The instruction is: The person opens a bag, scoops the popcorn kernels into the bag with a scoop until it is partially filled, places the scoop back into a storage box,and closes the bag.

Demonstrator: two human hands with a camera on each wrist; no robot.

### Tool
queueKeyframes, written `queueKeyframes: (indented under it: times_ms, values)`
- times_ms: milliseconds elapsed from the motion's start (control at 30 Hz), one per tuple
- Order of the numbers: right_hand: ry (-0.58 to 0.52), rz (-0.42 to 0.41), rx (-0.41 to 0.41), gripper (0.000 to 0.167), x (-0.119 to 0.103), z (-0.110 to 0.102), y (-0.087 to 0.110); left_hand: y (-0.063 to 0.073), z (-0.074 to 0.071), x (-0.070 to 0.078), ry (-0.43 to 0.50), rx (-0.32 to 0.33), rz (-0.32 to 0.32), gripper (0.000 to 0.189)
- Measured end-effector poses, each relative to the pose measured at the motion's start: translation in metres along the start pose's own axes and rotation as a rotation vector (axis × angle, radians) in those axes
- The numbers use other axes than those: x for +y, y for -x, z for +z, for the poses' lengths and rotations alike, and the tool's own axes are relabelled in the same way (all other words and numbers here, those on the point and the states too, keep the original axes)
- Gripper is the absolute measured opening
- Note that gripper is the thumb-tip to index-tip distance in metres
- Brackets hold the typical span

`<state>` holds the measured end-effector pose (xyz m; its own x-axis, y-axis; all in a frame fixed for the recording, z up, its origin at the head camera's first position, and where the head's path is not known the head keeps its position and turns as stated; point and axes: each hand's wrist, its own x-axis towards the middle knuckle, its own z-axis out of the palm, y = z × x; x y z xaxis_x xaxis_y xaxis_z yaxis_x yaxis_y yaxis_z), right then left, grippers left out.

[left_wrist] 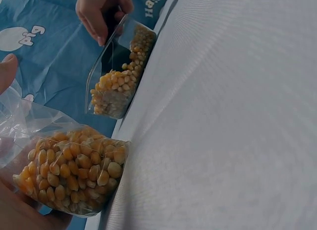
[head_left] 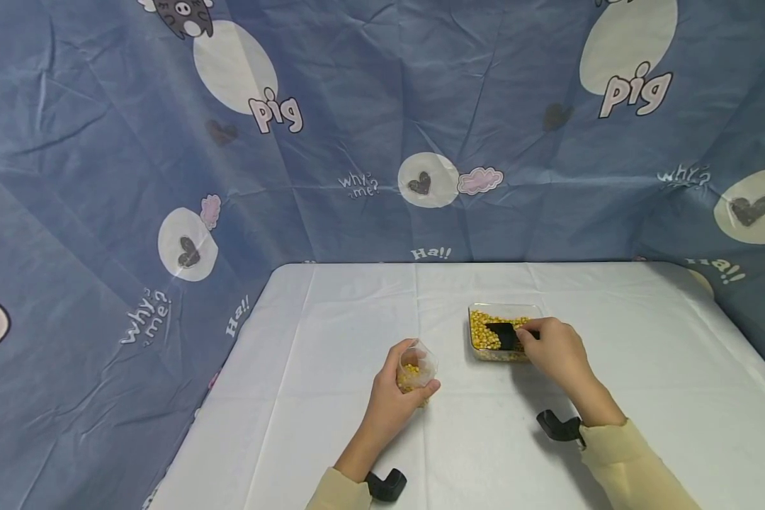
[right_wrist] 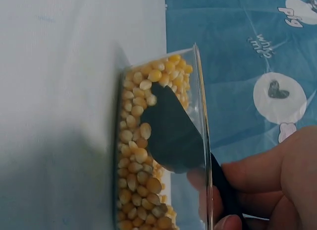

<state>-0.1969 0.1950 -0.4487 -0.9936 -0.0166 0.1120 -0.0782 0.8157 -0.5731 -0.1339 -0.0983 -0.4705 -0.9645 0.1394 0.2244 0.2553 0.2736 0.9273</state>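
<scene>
A clear plastic bag (left_wrist: 74, 165), partly filled with yellow corn kernels, stands on the table with its mouth spread. My left hand (head_left: 392, 397) grips it around the sides, thumb to the right in the head view. To its right sits a clear rectangular container (head_left: 505, 309) holding more corn kernels (right_wrist: 143, 190). My right hand (head_left: 557, 354) holds a black scoop (right_wrist: 171, 131) by its handle at the container's right side. The scoop's blade is down inside the container, its tip pushed against the kernels.
A white cloth (head_left: 350, 304) covers the table. Behind and to the left hangs a blue printed curtain (head_left: 357, 106). Black wrist mounts (head_left: 557, 426) stick out at both of my cuffs, close over the cloth.
</scene>
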Motion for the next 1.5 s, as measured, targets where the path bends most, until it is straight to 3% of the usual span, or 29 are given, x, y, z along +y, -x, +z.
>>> queueKeyframes:
  times_ms: [200,567,900,1500]
  values:
    - [-0.037,0.005,-0.042,0.023,0.004,-0.004,-0.002,0.000,0.001,0.000,0.001,-0.001,0.013,0.073]
    - [-0.197,0.085,-0.096,0.029,0.015,-0.018,-0.005,0.000,0.001,0.001,0.004,-0.003,0.013,0.072]
    - [-0.325,0.153,-0.089,0.033,0.025,-0.023,-0.008,0.001,0.000,0.002,0.009,-0.005,-0.002,0.073]
    - [-0.406,0.214,-0.061,0.035,0.026,-0.030,-0.010,0.002,-0.001,0.005,-0.001,-0.007,0.015,0.072]
